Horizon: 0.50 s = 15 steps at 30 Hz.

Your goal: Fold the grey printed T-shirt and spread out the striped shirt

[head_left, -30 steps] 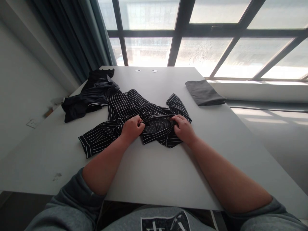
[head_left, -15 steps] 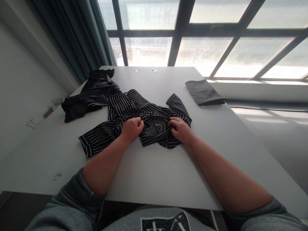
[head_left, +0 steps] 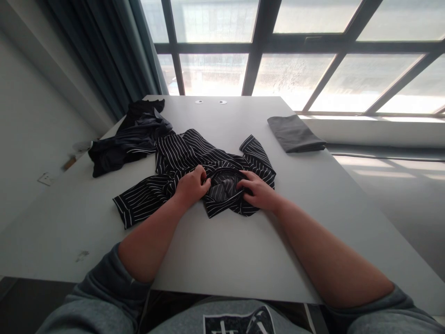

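Observation:
A black shirt with white stripes (head_left: pixel 201 150) lies crumpled on the table, its two sleeves spread to the left and the right. The near opening, a collar by its look, gapes towards me and shows the greyer inside of the cloth. At the left side of this opening, my left hand (head_left: pixel 191 186) is closed on the edge, thumb and finger pinching the fabric. My right hand (head_left: pixel 257 190) grips the opposite edge with bent fingers, some of them inside the opening. Cloth hides the tips of several fingers.
A dark crumpled garment (head_left: pixel 134 134) lies at the table's left edge, touching the striped shirt. Folded grey cloth (head_left: pixel 295 134) rests at the right edge. The white table (head_left: pixel 215 260) reaches to the windows (head_left: pixel 215 74); a dark curtain (head_left: pixel 114 51) hangs behind on the left.
My right hand has shifted slightly left, its fingers further into the opening. The left thumb has moved a little off the fist, and the opening's near edge has changed shape.

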{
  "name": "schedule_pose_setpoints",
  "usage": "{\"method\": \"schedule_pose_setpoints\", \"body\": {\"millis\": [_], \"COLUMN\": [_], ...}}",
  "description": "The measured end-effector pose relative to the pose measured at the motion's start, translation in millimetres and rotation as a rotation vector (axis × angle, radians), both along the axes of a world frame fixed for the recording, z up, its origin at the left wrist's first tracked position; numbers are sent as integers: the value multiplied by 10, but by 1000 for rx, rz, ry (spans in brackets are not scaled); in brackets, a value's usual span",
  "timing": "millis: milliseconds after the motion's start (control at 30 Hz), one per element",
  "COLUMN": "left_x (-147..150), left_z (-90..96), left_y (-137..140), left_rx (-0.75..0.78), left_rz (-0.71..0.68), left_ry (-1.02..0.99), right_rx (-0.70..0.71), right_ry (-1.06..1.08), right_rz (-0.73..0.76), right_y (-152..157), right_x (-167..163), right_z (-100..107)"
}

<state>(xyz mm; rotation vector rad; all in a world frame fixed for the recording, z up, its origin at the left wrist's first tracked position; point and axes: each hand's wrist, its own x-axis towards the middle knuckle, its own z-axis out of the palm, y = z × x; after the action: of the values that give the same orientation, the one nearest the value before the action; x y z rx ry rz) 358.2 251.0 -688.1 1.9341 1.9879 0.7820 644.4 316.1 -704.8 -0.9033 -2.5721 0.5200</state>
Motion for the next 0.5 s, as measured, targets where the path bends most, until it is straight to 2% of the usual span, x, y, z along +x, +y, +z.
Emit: {"method": "schedule_pose_setpoints", "body": {"millis": [133, 367, 500], "left_x": [-7, -34, -50], "left_z": [4, 35, 23], "left_y": [0, -18, -13], "left_rx": [-20, 52, 80], "left_rz": [-17, 39, -4], "left_ry": [-2, 89, 57], "right_rx": [37, 160, 138], "right_ry": [45, 116, 129], "right_rz": [-1, -310, -297], "right_y": [27, 126, 126], "right_x": [-4, 42, 45], "right_z": [-6, -80, -74]}}
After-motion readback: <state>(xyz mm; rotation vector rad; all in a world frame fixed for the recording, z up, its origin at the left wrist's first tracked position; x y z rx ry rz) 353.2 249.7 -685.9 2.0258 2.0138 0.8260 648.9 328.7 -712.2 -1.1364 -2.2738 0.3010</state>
